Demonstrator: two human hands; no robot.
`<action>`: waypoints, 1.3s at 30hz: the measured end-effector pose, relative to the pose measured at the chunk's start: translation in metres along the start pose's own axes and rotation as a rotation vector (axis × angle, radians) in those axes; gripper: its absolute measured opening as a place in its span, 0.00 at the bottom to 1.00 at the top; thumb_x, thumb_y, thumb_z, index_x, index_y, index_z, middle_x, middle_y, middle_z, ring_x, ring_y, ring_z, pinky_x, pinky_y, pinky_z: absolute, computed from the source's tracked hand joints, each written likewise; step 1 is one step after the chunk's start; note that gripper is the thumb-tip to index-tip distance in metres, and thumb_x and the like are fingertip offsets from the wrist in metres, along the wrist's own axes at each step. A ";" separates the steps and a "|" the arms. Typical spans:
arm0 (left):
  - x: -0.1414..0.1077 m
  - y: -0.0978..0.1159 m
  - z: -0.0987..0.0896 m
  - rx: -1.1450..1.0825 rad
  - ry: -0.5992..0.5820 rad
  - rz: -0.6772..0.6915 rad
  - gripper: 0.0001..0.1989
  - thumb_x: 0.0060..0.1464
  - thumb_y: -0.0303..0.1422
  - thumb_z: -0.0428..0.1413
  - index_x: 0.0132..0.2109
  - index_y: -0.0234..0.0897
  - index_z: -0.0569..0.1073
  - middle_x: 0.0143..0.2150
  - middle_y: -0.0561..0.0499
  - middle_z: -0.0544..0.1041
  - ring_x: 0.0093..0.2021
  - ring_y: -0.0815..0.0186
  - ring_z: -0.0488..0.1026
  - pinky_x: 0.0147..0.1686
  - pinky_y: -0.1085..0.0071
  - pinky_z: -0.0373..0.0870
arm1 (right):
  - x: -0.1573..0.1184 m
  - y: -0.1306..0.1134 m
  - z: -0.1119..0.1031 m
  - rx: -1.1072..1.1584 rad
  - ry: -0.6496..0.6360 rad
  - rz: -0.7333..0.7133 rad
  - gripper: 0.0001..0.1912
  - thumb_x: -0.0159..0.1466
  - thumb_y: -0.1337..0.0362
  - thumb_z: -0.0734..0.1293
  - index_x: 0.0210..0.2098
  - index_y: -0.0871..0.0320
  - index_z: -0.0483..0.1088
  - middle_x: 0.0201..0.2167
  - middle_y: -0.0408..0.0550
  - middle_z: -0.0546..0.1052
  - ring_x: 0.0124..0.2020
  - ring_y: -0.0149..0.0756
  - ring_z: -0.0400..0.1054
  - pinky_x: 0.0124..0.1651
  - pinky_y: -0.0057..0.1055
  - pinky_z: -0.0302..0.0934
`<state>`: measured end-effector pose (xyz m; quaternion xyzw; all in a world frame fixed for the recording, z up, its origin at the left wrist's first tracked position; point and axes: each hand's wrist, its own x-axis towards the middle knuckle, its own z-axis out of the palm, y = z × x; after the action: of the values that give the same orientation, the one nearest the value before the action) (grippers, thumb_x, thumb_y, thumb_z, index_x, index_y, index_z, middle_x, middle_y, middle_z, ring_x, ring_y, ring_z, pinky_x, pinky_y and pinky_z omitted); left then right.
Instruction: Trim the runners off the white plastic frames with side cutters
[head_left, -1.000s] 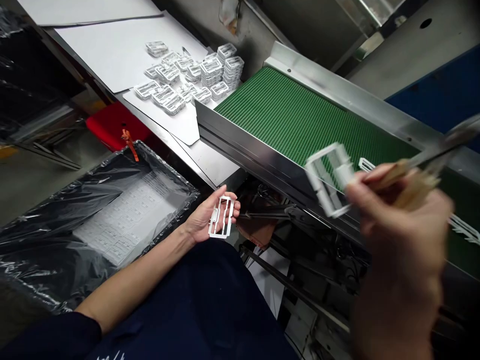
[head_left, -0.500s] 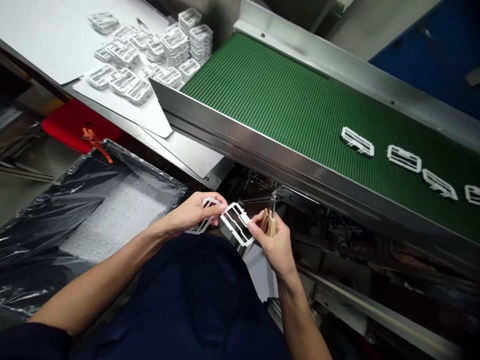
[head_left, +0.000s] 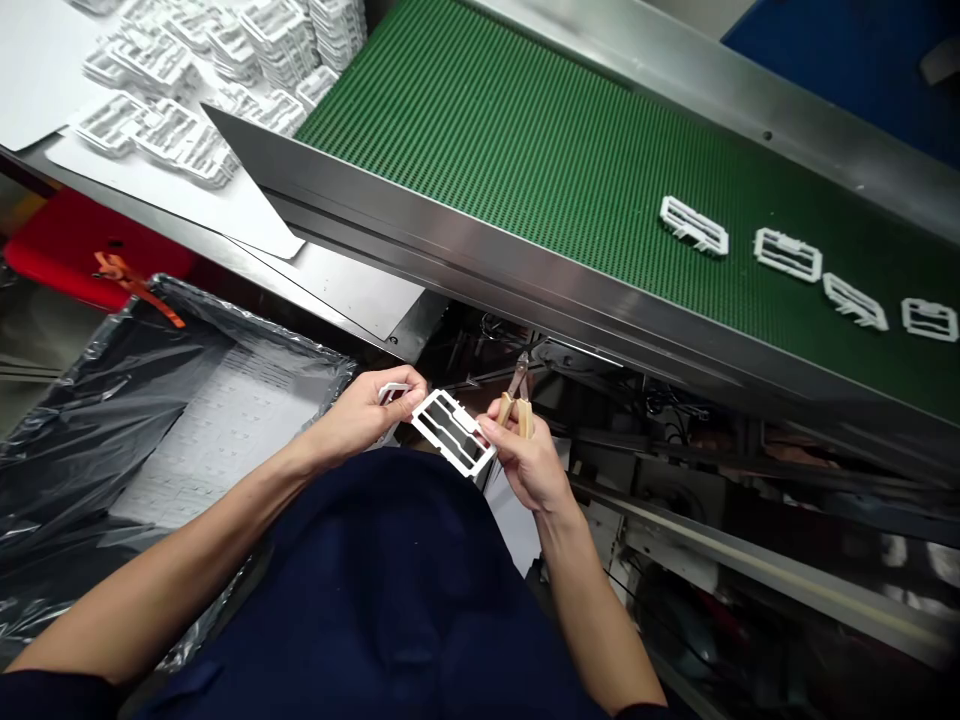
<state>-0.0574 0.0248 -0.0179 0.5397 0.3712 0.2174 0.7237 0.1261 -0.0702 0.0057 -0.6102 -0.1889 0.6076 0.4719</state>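
Note:
My left hand (head_left: pixel 367 412) grips a white moulded plastic frame (head_left: pixel 394 392), most of it hidden by my fingers. A second white rectangular frame (head_left: pixel 453 432) lies between my hands, its slotted middle dark and its near end against my right fingertips. My right hand (head_left: pixel 529 462) holds wood-handled side cutters (head_left: pixel 516 400) with the metal jaws pointing up and away from me. Several matching white frames (head_left: pixel 787 255) lie in a row on the green belt, out of reach of my hands.
A green conveyor belt (head_left: pixel 525 170) with a stainless side rail (head_left: pixel 480 255) runs above my hands. Stacks of white frames (head_left: pixel 150 115) stand on white sheets at upper left. A black plastic-lined bin (head_left: pixel 82 470) lies at lower left, with a red object (head_left: pixel 82 240) behind it.
My right hand has come in from the right to meet my left, bringing the frame and cutters with it. The belt and table have shifted up and left in view, and the belt frames appeared.

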 end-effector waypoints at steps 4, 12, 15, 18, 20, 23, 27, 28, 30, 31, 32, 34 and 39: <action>-0.001 -0.004 -0.001 -0.056 0.007 -0.037 0.11 0.53 0.38 0.56 0.29 0.35 0.68 0.26 0.54 0.67 0.26 0.69 0.62 0.27 0.76 0.58 | 0.003 0.001 0.001 0.066 -0.052 0.033 0.13 0.53 0.58 0.71 0.29 0.58 0.64 0.26 0.41 0.69 0.25 0.27 0.63 0.26 0.24 0.57; -0.001 -0.011 0.000 -0.136 -0.008 -0.102 0.09 0.52 0.35 0.57 0.30 0.36 0.68 0.26 0.53 0.67 0.26 0.69 0.62 0.26 0.76 0.59 | 0.005 0.002 0.001 0.117 -0.041 0.067 0.14 0.53 0.57 0.71 0.30 0.58 0.64 0.27 0.42 0.70 0.26 0.27 0.64 0.29 0.24 0.61; -0.001 -0.011 0.000 -0.153 -0.003 -0.110 0.09 0.51 0.35 0.58 0.30 0.36 0.68 0.26 0.53 0.67 0.26 0.69 0.62 0.26 0.76 0.59 | 0.005 0.002 0.001 0.120 -0.042 0.069 0.14 0.53 0.56 0.71 0.29 0.58 0.64 0.27 0.42 0.70 0.26 0.27 0.64 0.29 0.25 0.61; -0.001 -0.011 -0.001 -0.163 0.000 -0.108 0.09 0.51 0.36 0.58 0.29 0.36 0.68 0.26 0.53 0.67 0.26 0.69 0.62 0.26 0.76 0.58 | 0.006 0.002 0.002 0.114 -0.042 0.068 0.15 0.53 0.56 0.71 0.29 0.58 0.65 0.27 0.43 0.69 0.25 0.27 0.63 0.29 0.25 0.61; -0.001 -0.012 -0.002 -0.154 0.001 -0.103 0.09 0.51 0.36 0.58 0.29 0.36 0.68 0.25 0.54 0.67 0.26 0.69 0.62 0.26 0.76 0.58 | 0.006 0.002 0.003 0.102 -0.046 0.067 0.15 0.53 0.56 0.71 0.30 0.58 0.64 0.27 0.42 0.69 0.25 0.27 0.63 0.28 0.25 0.60; -0.002 -0.011 -0.002 -0.123 0.003 -0.090 0.10 0.53 0.36 0.57 0.30 0.36 0.67 0.26 0.54 0.66 0.26 0.70 0.61 0.26 0.76 0.58 | 0.007 0.003 0.004 0.040 -0.058 0.033 0.14 0.54 0.57 0.71 0.29 0.58 0.64 0.26 0.41 0.68 0.25 0.27 0.62 0.28 0.25 0.58; -0.003 -0.009 -0.002 -0.080 -0.004 -0.063 0.10 0.55 0.37 0.55 0.30 0.36 0.67 0.27 0.54 0.66 0.27 0.69 0.62 0.28 0.76 0.58 | 0.008 0.006 0.007 -0.152 -0.024 -0.063 0.14 0.53 0.59 0.72 0.30 0.58 0.64 0.24 0.38 0.65 0.24 0.25 0.58 0.28 0.24 0.55; -0.003 -0.008 -0.002 -0.074 -0.004 -0.057 0.11 0.55 0.38 0.55 0.30 0.35 0.67 0.27 0.54 0.66 0.28 0.69 0.62 0.28 0.76 0.58 | 0.009 0.007 0.008 -0.195 -0.015 -0.076 0.14 0.51 0.59 0.73 0.30 0.58 0.64 0.24 0.38 0.65 0.24 0.25 0.58 0.28 0.24 0.55; -0.003 -0.008 -0.002 -0.065 0.004 -0.051 0.11 0.55 0.38 0.55 0.30 0.35 0.66 0.28 0.54 0.66 0.27 0.70 0.62 0.28 0.76 0.58 | 0.008 0.006 0.009 -0.242 -0.025 -0.085 0.16 0.49 0.60 0.74 0.31 0.57 0.64 0.24 0.37 0.65 0.24 0.25 0.58 0.29 0.24 0.56; -0.002 -0.009 -0.002 -0.063 0.011 -0.053 0.11 0.55 0.38 0.55 0.30 0.35 0.66 0.28 0.54 0.66 0.27 0.70 0.62 0.28 0.76 0.58 | 0.008 0.005 0.008 -0.246 -0.048 -0.082 0.16 0.48 0.61 0.74 0.31 0.57 0.64 0.25 0.37 0.66 0.25 0.25 0.58 0.29 0.24 0.56; -0.002 -0.009 -0.003 -0.063 0.018 -0.056 0.11 0.54 0.38 0.55 0.30 0.35 0.66 0.28 0.54 0.66 0.27 0.70 0.62 0.28 0.76 0.58 | 0.008 0.004 0.007 -0.241 -0.078 -0.073 0.17 0.48 0.62 0.74 0.31 0.57 0.64 0.26 0.37 0.66 0.25 0.26 0.59 0.30 0.25 0.57; -0.001 -0.012 -0.005 -0.074 0.024 -0.065 0.11 0.54 0.38 0.55 0.30 0.35 0.66 0.27 0.54 0.67 0.27 0.70 0.62 0.27 0.76 0.59 | 0.007 0.002 0.005 -0.216 -0.142 -0.046 0.17 0.47 0.64 0.75 0.32 0.57 0.65 0.28 0.38 0.67 0.27 0.26 0.59 0.32 0.25 0.57; 0.002 -0.016 -0.006 -0.114 0.018 -0.083 0.11 0.54 0.38 0.56 0.30 0.35 0.66 0.27 0.54 0.67 0.27 0.70 0.63 0.27 0.75 0.59 | 0.007 0.003 -0.003 -0.066 -0.195 0.013 0.13 0.53 0.63 0.72 0.35 0.58 0.66 0.29 0.41 0.68 0.30 0.27 0.62 0.34 0.26 0.57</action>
<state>-0.0620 0.0245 -0.0340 0.4801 0.3865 0.2128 0.7582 0.1290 -0.0667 -0.0010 -0.5646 -0.2496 0.6607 0.4270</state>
